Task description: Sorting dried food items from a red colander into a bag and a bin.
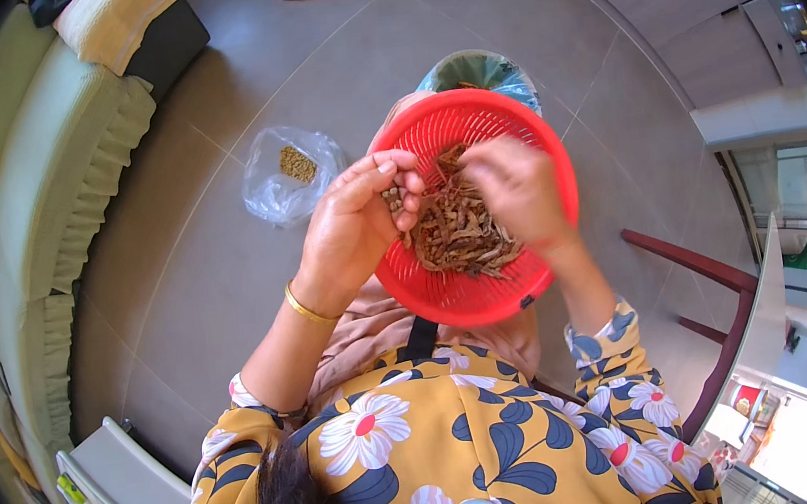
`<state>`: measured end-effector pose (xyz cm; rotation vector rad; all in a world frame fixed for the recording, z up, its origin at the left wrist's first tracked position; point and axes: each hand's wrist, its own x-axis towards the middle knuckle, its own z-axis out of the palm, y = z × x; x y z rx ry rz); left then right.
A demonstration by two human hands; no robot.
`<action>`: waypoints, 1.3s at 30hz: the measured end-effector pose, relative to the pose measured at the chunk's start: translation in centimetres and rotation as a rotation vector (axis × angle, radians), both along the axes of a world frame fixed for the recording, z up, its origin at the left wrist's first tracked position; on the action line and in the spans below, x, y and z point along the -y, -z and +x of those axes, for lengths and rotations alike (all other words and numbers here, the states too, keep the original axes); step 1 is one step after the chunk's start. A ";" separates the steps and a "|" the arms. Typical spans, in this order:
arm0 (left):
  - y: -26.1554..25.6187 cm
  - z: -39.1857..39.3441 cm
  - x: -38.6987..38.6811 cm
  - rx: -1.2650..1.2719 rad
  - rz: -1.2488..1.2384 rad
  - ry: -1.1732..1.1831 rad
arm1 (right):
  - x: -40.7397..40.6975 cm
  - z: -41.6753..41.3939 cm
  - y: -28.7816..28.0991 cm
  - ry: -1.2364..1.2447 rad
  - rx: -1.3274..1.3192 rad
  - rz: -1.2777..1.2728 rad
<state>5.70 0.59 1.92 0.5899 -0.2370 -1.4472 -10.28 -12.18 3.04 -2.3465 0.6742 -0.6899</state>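
A red plastic colander (482,310) rests on my lap, holding a heap of dried brown pods (462,233). My left hand (366,196) is cupped over its left rim, with several small brown seeds or pod pieces (392,199) held in the curled fingers. Over the right side of the basket, my right hand (517,189) is blurred by motion. Its fingertips are close to a brown pod piece at the top of the heap; whether they pinch anything is unclear.
On the tiled floor to the left lies a clear plastic bag (267,185) with light brown grains (297,164) inside. A bin with a blue-green liner (495,71) stands just beyond the colander. A pale green sofa (26,192) lines the left, and a dark red wooden frame (699,261) is at right.
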 end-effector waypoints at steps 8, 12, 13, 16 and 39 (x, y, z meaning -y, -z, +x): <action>0.4 -0.4 0.2 -0.001 0.003 -0.024 | -2.0 1.1 5.1 -0.197 -0.324 -0.320; -0.4 -1.2 -0.1 0.185 0.136 -0.021 | -2.1 -0.7 0.7 -0.153 -0.169 -0.308; -0.4 -1.4 -0.3 0.185 0.133 -0.024 | -2.3 -0.9 -0.5 -0.155 -0.169 -0.313; -0.3 -2.3 0.0 0.439 0.186 0.204 | -2.7 -1.9 -2.7 -0.119 -0.090 -0.438; -0.2 -5.0 0.4 0.536 -0.004 0.271 | -4.7 -2.5 -0.7 0.136 0.519 1.190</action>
